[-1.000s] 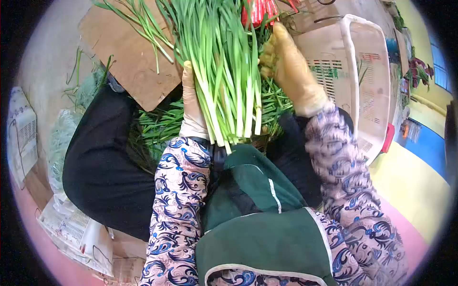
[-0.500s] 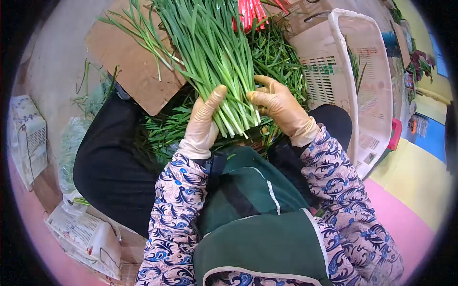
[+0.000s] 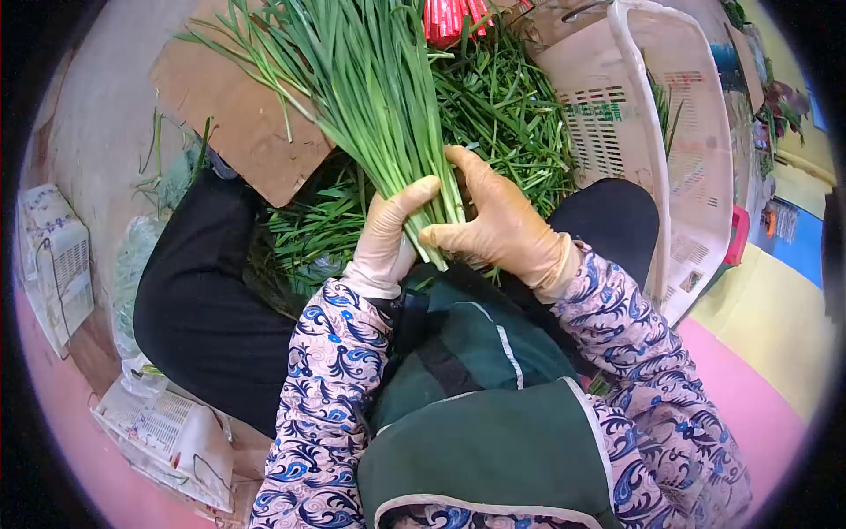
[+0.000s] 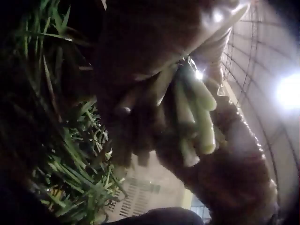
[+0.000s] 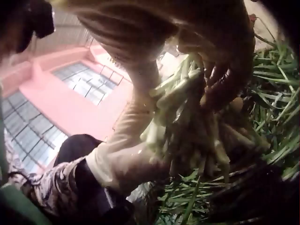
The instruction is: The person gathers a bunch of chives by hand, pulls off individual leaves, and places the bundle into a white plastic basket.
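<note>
A bunch of long green stalks with pale ends (image 3: 379, 115) points away from the body in the head view. My gloved left hand (image 3: 388, 234) grips it near the pale ends from the left, thumb on top. From the right, my gloved right hand (image 3: 507, 220) curls its fingers and thumb round the same end. Both wrist views show the cut ends close up, at the left wrist (image 4: 206, 131) and at the right wrist (image 5: 168, 103), partly covered by the gloves.
Loose green leaves (image 3: 520, 123) lie heaped beyond the hands and between the knees. A brown board (image 3: 238, 115) with a few stalks over it is at the left, a white plastic basket (image 3: 608, 132) at the right. Red strips (image 3: 454, 19) lie at the top.
The right hand has come in from the basket side to the bunch and closed round its pale end. The left thumb has come over the stalks, and the bunch is narrower and farther left.
</note>
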A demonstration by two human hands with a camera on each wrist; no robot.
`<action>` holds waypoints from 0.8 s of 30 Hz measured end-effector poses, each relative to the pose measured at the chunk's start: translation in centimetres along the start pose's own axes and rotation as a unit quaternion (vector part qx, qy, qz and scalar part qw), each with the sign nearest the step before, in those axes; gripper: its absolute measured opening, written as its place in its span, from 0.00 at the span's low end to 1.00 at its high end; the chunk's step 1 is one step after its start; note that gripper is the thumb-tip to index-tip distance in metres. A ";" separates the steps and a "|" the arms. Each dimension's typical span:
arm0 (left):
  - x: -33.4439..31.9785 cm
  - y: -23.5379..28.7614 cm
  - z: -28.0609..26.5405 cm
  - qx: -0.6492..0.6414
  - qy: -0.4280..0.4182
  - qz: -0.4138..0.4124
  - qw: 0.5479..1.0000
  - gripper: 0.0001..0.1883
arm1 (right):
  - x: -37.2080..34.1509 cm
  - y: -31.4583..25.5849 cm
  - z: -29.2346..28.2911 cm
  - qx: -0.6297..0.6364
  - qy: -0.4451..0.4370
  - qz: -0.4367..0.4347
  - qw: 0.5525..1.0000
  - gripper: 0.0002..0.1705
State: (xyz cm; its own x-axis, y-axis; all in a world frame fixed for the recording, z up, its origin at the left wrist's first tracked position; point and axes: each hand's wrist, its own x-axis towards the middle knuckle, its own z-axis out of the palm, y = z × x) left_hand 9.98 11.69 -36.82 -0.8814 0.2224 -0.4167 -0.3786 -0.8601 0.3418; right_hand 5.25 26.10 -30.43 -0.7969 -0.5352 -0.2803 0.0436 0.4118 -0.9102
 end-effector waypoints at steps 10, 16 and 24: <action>0.9 0.3 -0.9 -0.085 -0.060 -0.020 0.994 0.39 | -0.9 -1.9 -1.6 0.244 0.062 0.144 0.957 0.18; 0.9 0.5 -0.1 -0.106 -0.069 0.000 0.992 0.41 | -0.3 -2.2 -1.5 0.121 0.044 0.219 0.967 0.11; 1.3 0.7 -0.3 -0.131 -0.096 -0.016 0.987 0.43 | -0.3 -0.5 -0.8 0.144 0.077 0.146 0.976 0.07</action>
State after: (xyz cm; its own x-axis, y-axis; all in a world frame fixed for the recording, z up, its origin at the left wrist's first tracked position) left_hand 8.59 11.24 -37.35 -0.9173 0.3124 -0.2469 -0.3428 -0.9350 0.0906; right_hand 4.96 26.67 -29.68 -0.8050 -0.2992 -0.5123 0.4331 0.2938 -0.8521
